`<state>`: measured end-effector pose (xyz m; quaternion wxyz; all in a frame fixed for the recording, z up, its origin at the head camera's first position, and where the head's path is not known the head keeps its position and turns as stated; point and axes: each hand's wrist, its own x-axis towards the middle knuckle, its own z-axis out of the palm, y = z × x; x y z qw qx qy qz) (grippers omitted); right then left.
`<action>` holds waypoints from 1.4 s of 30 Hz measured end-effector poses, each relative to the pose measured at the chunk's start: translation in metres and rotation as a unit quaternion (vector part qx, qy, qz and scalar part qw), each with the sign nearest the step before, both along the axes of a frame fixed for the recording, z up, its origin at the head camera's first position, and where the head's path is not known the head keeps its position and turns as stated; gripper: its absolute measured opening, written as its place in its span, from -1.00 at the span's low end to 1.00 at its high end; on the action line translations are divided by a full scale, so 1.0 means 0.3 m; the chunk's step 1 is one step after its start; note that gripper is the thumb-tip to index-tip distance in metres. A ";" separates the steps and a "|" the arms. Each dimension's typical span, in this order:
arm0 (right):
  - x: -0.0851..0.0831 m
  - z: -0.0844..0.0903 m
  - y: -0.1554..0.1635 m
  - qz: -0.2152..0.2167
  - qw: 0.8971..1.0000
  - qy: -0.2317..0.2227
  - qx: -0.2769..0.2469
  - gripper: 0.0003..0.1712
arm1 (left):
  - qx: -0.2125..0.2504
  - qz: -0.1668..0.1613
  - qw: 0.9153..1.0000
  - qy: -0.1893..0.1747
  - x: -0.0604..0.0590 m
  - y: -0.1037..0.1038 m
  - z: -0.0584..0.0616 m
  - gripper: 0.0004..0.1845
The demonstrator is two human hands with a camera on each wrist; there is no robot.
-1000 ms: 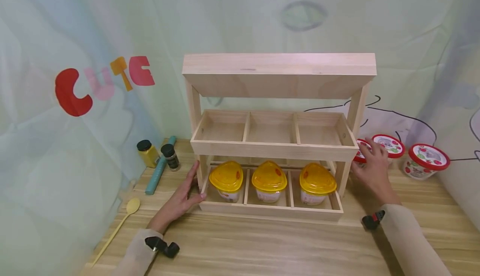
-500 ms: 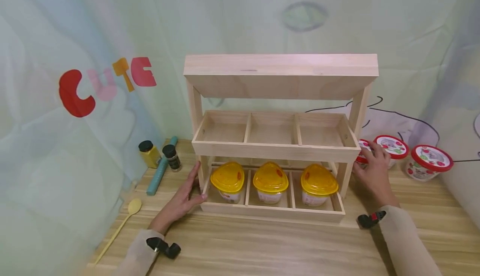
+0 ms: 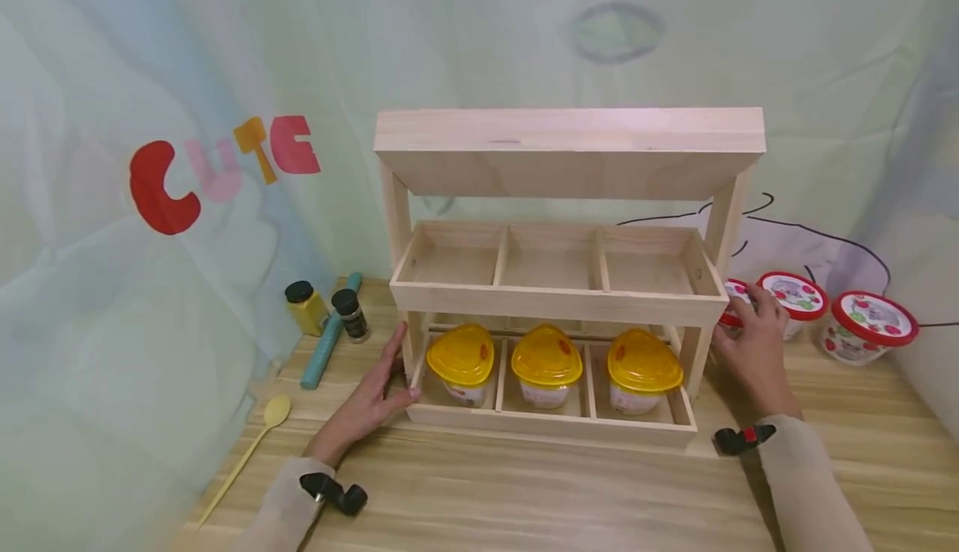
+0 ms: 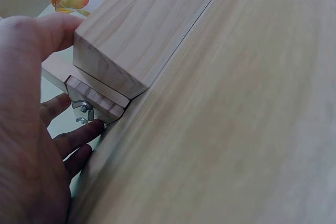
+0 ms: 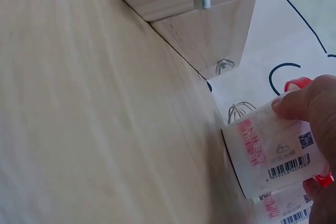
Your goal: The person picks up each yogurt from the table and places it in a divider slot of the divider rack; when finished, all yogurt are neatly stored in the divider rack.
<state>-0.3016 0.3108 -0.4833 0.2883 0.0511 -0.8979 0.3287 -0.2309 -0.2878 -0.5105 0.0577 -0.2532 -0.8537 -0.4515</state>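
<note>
A two-tier wooden rack (image 3: pixel 558 306) stands in the middle of the head view. Three yellow-lidded clear containers (image 3: pixel 547 356) sit one per compartment in its lower tray. My left hand (image 3: pixel 367 402) grips the rack's lower left corner. In the left wrist view, the thumb (image 4: pixel 58 30) presses the tray's corner and the fingers (image 4: pixel 79 137) lie by its foot. My right hand (image 3: pixel 758 356), right of the rack, holds a red-lidded round tub (image 5: pixel 273 156) between thumb and fingers. The rack's post partly hides this tub in the head view.
Two more red-lidded tubs (image 3: pixel 872 319) stand at the far right. A black-capped yellow jar (image 3: pixel 307 310), a dark-capped spice jar (image 3: pixel 352 319), a teal rod (image 3: pixel 322 356) and a yellow spoon (image 3: pixel 250 452) lie or stand left of the rack. Fabric hangs behind.
The head view has shifted slightly, so everything sits a little farther right. My right fingers have settled around the tub's rim. My left hand keeps its place on the rack.
</note>
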 end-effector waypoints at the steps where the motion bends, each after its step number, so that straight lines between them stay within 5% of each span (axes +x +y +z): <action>1: 0.004 0.002 0.000 -0.003 1.000 -0.003 -0.002 -0.45 | 0.000 -0.002 1.000 0.001 0.001 0.001 -0.001 0.12; 23: 0.109 0.291 -0.017 -0.072 0.990 0.110 -0.049 -0.40 | -0.018 0.010 1.000 0.004 -0.004 -0.007 -0.005 0.12; 42: 0.235 0.476 -0.050 -0.070 0.991 0.111 -0.022 -0.34 | -0.018 0.002 1.000 0.007 -0.006 0.002 0.002 0.13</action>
